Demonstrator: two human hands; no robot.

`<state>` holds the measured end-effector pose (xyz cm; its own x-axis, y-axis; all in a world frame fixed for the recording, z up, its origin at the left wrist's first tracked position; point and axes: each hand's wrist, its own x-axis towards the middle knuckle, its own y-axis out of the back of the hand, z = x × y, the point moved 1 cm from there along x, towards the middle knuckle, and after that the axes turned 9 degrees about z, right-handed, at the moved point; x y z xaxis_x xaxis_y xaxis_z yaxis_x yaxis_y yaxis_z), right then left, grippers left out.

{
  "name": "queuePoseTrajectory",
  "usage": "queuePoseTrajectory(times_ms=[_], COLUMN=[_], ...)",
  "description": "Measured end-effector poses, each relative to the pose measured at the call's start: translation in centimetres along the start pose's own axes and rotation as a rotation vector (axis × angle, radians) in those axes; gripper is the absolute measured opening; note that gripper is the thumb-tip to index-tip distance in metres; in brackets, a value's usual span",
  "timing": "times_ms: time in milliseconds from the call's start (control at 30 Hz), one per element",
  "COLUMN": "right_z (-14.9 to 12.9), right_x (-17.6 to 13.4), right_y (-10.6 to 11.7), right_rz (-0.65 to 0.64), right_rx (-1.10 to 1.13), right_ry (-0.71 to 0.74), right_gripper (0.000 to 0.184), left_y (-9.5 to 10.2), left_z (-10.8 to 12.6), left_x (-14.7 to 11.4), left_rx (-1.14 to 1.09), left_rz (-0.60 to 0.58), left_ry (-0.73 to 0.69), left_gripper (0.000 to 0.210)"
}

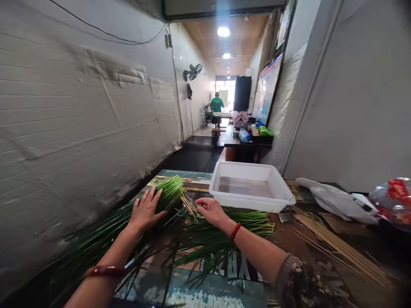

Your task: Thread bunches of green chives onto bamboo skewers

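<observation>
My left hand [146,210] lies with its fingers spread on a thick bundle of long green chives [170,190], whose cut ends point away from me and whose leaves trail off toward the lower left. Beside that bundle, the tips of several thin wooden skewers [189,204] stick out toward my right hand. My right hand [210,210] is closed in a pinch, and what is between its fingertips is too small to make out. Under and beside its wrist rests a second pile of chives [260,221], with stems to the right.
A white plastic tub [253,202] stands at the table's far side. Long bamboo skewers [340,246] lie on the right, near a white bag [330,201] and a clear bag with red contents [396,196]. Farther back are cluttered tables [231,137] and a person in green [217,103].
</observation>
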<state>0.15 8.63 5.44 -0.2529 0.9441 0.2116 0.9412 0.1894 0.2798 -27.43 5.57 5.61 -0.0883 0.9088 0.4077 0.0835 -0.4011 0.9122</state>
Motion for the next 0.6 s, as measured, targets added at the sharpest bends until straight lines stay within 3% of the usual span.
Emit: queuePoseTrajectory(times_ms=[133,200,367,467,600], right_z=[0.4,1.0,3.3,4.8,6.1], right_x=[-4.4,-7.4,-15.2,-19.0,-23.1], right_y=[4.3,5.8,7.2,7.3,8.5], right_rz=[0.009,-0.103,-0.237,-0.367,-0.499], right_rx=[0.000,0.082,0.164,0.131,0.008], right_ry=[0.041,0.008,-0.208,-0.249,-0.113], right_gripper=[0.023,0.026,0.027,0.030,0.026], left_y=[-0.5,0.6,3.3,2.6,0.1], left_z=[-0.1,0.7,6.0,10.3,15.4], left_x=[0.2,-0.2,-4.8,-9.6,-15.0], left_rx=[-0.027,-0.082,-0.425,-0.627,-0.831], left_rz=[0.109,0.230,0.515,0.506,0.340], left_ry=[-0.003,-0.014,-0.083,-0.065,0.081], left_gripper=[0.077,0.074,0.069,0.058,0.051])
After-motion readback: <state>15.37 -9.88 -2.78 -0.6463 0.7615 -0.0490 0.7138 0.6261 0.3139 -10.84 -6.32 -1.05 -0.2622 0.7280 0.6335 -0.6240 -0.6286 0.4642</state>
